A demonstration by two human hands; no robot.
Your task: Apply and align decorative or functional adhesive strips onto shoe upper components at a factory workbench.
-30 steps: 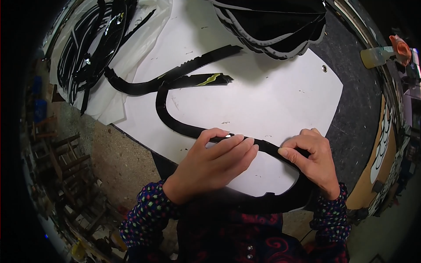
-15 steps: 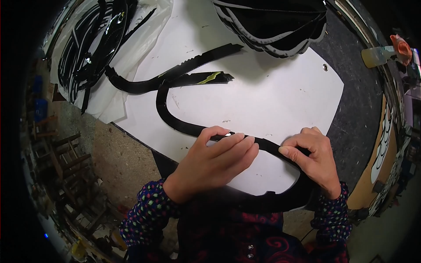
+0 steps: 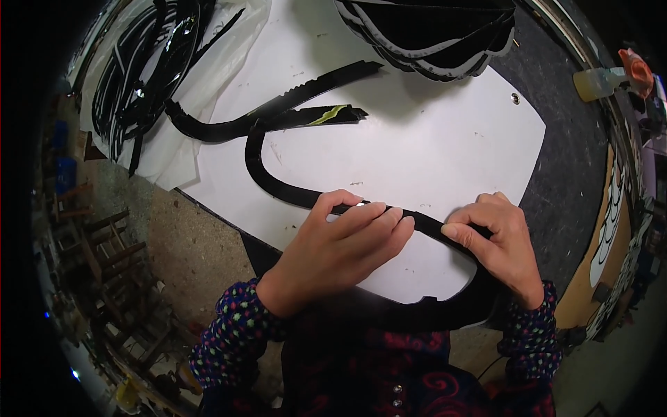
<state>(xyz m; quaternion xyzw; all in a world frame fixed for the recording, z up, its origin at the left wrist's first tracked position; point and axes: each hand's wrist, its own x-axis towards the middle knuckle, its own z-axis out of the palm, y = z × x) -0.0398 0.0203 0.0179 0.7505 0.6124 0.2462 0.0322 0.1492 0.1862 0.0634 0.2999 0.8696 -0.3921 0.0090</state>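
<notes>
A long, flat, curved black strip (image 3: 286,192) crosses the white sheet (image 3: 319,156) and bends round toward my body on the right. My left hand (image 3: 337,250) is closed at the strip's middle, thumb and fingers pressed on its upper edge. A small whitish spot shows by these fingertips, too small to name. Farther right, my right hand (image 3: 497,243) pinches the same strip between thumb and bent fingers. The far left end of the strip touches or lies under other black strips (image 3: 222,131), one bearing a yellow-green patch.
A bundle of glossy black strips (image 3: 149,76) lies on clear plastic (image 3: 182,156) at the far left. Stacked black pieces with grey scalloped edges (image 3: 434,48) stand at the back. A bottle of yellowish liquid (image 3: 594,83) is far right. Wooden stools (image 3: 104,247) stand on the floor at left.
Both hands keep their hold on the strip, with the left fingers shifted slightly. The view has moved a little, so the sheet and pieces sit slightly higher.
</notes>
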